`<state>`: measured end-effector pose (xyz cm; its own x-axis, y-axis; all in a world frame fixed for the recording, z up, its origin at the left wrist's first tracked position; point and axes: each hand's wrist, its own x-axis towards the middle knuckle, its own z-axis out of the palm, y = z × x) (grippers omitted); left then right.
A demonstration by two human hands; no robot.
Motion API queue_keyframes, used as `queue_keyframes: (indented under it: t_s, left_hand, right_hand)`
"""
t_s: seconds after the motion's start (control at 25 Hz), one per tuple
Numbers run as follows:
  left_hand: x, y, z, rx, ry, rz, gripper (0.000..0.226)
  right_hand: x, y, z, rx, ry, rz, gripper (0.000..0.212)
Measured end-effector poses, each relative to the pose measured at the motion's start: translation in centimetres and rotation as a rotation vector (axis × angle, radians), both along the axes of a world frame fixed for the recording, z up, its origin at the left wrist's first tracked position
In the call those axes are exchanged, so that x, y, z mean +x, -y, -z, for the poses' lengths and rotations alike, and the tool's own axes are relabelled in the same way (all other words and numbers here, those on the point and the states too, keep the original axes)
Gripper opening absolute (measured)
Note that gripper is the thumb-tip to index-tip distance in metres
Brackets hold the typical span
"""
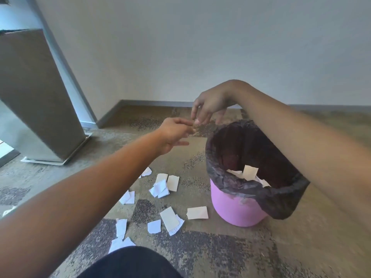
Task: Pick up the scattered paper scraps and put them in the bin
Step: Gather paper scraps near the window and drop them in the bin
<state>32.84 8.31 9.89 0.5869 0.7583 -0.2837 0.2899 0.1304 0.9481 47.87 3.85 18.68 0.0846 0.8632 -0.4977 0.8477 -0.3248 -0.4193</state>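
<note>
A pink bin point(234, 209) with a dark liner point(281, 195) stands on the carpet at the right. White paper scraps point(250, 173) lie inside it, one of them tilted as if falling. Several more scraps point(163, 184) are scattered on the floor left of the bin, with one scrap point(197, 213) close to its base. My right hand point(210, 106) hangs above the bin's far left rim, fingers apart and pointing down, holding nothing. My left hand point(174, 133) reaches out just below it, fingers loosely spread, its fingertips touching those of the right hand.
A tall grey-brown cabinet point(38, 93) leans at the left on a flat base. A pale wall with a grey skirting board point(152, 103) runs behind. My dark-clothed knee point(130, 263) fills the bottom centre. Another scrap point(9, 211) lies at the far left edge.
</note>
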Motion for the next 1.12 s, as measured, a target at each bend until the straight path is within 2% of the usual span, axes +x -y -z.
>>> queue_keyframes:
  t_s: [0.2,0.32,0.44,0.48,0.56,0.6,0.64,0.72,0.92,1.04,1.12]
  left_hand:
    - [-8.2,-4.7,8.3,0.018,-0.323,-0.134,0.014]
    - [-13.4,-6.0,14.3,0.021,-0.547,-0.190,0.036]
    - [-17.2,-6.1,19.1,0.113,-0.760,-0.117,0.062]
    - [-18.2,-6.4,20.6,0.171,-0.831,-0.070,0.072]
    - [-19.4,-7.2,22.5,0.285,-0.925,-0.002,0.084]
    - [-19.6,-7.6,22.9,0.365,-0.961,0.017,0.085]
    - [-19.5,-8.2,23.6,0.438,-0.998,0.030,0.083]
    - [-19.0,-9.5,25.0,0.510,-1.003,0.032,0.083]
    - [-17.8,-11.7,28.2,0.418,-0.967,0.056,0.118]
    - [-18.0,-12.7,28.3,0.397,-0.973,0.045,0.114]
    - [-18.5,-13.2,28.3,0.329,-0.955,0.018,0.112]
  right_hand:
    - [-8.4,-8.7,6.2,-0.078,-0.081,-0.089,0.049]
    - [-12.2,-13.1,13.3,-0.119,-0.063,-0.101,0.051]
    - [-13.3,-14.0,21.6,-0.099,0.066,-0.073,0.038]
    - [-13.1,-13.6,24.0,-0.104,0.083,-0.013,0.049]
    - [-11.9,-12.6,28.2,-0.116,0.059,0.167,0.104]
    - [-11.2,-12.2,29.9,-0.118,0.051,0.242,0.122]
    - [-10.7,-11.9,31.2,-0.099,0.051,0.306,0.129]
    - [-10.1,-11.5,33.4,-0.052,0.046,0.401,0.131]
    - [-12.1,-10.9,36.0,-0.052,0.045,0.411,0.134]
    - [-13.8,-10.9,37.0,-0.081,0.113,0.301,0.132]
    - [-14.9,-10.4,37.4,-0.051,0.160,0.256,0.119]
